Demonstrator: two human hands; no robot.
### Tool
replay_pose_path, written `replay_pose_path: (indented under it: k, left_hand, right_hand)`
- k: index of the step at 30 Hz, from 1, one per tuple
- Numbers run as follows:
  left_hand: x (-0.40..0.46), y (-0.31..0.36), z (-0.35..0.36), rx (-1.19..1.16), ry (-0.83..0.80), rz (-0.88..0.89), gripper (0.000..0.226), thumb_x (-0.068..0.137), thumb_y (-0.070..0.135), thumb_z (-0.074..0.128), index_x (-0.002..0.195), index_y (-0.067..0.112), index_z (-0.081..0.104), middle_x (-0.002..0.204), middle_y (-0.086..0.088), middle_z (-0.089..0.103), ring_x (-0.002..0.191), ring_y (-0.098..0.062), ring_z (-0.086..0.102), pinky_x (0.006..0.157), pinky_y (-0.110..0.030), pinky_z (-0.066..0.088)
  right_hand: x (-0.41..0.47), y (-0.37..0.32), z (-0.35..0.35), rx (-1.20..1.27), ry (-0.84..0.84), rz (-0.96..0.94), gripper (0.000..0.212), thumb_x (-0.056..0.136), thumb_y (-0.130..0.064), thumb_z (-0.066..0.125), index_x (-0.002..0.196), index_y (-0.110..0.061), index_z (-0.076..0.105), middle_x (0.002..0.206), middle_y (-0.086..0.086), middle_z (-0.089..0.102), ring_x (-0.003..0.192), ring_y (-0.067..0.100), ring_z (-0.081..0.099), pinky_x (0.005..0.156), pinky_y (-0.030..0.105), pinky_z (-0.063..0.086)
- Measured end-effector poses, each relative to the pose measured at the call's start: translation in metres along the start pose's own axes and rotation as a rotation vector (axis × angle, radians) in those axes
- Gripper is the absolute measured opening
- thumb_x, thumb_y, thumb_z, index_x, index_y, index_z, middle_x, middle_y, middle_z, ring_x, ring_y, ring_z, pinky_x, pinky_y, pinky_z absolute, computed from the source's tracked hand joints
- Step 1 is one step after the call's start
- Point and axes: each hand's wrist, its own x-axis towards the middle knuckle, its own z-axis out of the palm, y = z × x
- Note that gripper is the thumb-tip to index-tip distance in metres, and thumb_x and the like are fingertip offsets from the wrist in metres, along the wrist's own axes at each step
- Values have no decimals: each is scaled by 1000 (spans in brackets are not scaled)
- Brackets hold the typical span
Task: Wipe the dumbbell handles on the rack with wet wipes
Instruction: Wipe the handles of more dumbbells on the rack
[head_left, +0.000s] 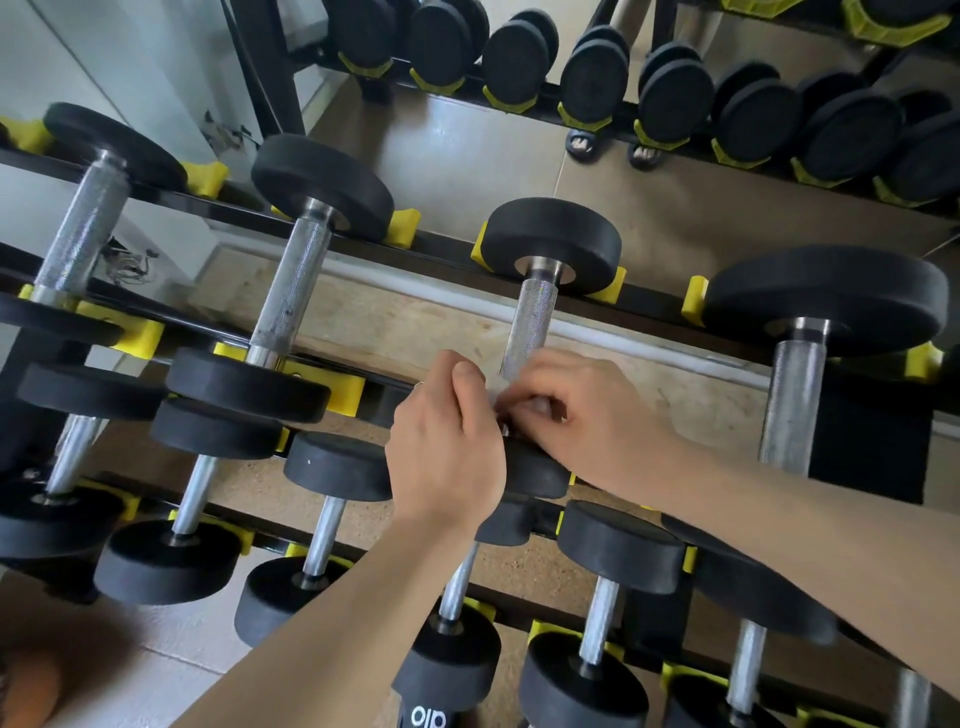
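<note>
Black round-headed dumbbells with knurled steel handles lie across a black rack (452, 260) with yellow cradles. My left hand (447, 447) and my right hand (587, 421) meet fingertip to fingertip at the near end of the third top-row dumbbell's handle (532, 327). Both pinch a small pale wet wipe (535, 404), which the fingers mostly hide. The hands cover that dumbbell's near head (535, 473) in part. The handles to the left (293, 291) and right (795, 395) are bare.
A lower tier holds several smaller dumbbells (322, 540) close under my forearms. A mirror behind the rack reflects more dumbbells (675, 98) and sandalled feet (613, 145). Tiled floor (171, 675) lies at the lower left.
</note>
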Motion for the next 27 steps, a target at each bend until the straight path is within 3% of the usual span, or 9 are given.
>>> replay_pose_path:
  k: [2, 5, 7, 12, 16, 19, 22, 25, 27]
  left_hand:
    - [-1, -1, -1, 1, 4, -2, 34, 99, 31, 28, 80, 20, 53, 68, 5, 57, 67, -12, 54, 63, -46, 49]
    - [0, -3, 1, -9, 5, 1, 34, 101, 30, 29, 80, 20, 54, 69, 5, 59, 68, -16, 57, 63, -50, 50]
    - [-1, -3, 2, -4, 8, 4, 34, 101, 30, 29, 80, 21, 54, 70, 5, 59, 67, -14, 57, 62, -49, 50]
    - [-1, -3, 2, -5, 11, 13, 35, 102, 30, 29, 81, 21, 55, 68, 5, 59, 66, -12, 57, 61, -47, 51]
    - [0, -3, 3, -5, 9, 9, 34, 103, 29, 29, 82, 21, 55, 69, 5, 60, 67, -14, 58, 63, -48, 51]
    - [0, -4, 2, -7, 3, 9, 35, 103, 31, 29, 82, 21, 55, 70, 5, 60, 67, -15, 58, 63, -50, 51]
    - [-1, -2, 0, -8, -4, -3, 34, 102, 31, 29, 81, 20, 54, 70, 4, 59, 68, -16, 56, 65, -50, 50]
    - [-1, 0, 0, -7, -4, -8, 35, 98, 33, 27, 80, 20, 54, 70, 4, 58, 69, -15, 56, 66, -50, 50]
    - [-1, 0, 0, -6, -4, -17, 35, 99, 33, 27, 82, 21, 55, 70, 5, 60, 69, -15, 57, 65, -49, 50]
  right_hand:
    - [7, -2, -9, 3, -46, 1, 18, 89, -9, 66, 93, -22, 78, 84, -12, 61, 76, -5, 54, 70, 6, 37]
    - [29, 1, -24, -21, 235, 21, 10, 93, -12, 66, 94, -19, 74, 86, -11, 59, 78, -3, 53, 72, 6, 38]
    - [39, 2, -25, -75, 317, 10, 9, 93, -13, 66, 99, -14, 74, 94, -3, 58, 82, 3, 52, 72, 8, 38]
    - [37, 8, -15, -190, 203, -73, 16, 96, -15, 64, 106, -9, 75, 101, 5, 54, 77, 9, 52, 68, 15, 42]
    - [39, 12, -20, -240, 181, -107, 14, 94, -13, 66, 103, -11, 77, 97, -3, 50, 70, -3, 45, 66, 5, 33]
    - [35, 9, -17, -179, 195, -72, 14, 93, -10, 66, 100, -11, 78, 94, -7, 54, 72, -7, 46, 67, 6, 34]
    - [13, 2, -3, -133, 69, -112, 12, 92, -9, 66, 97, -12, 77, 92, -2, 59, 73, 2, 48, 69, 14, 40]
    - [7, -1, -5, -64, -68, -101, 13, 91, -12, 68, 95, -17, 79, 88, -4, 60, 74, 2, 50, 71, 11, 38]
    - [23, 1, -18, -71, 62, -54, 12, 93, -15, 67, 94, -18, 78, 86, -5, 59, 75, 2, 52, 71, 12, 40]
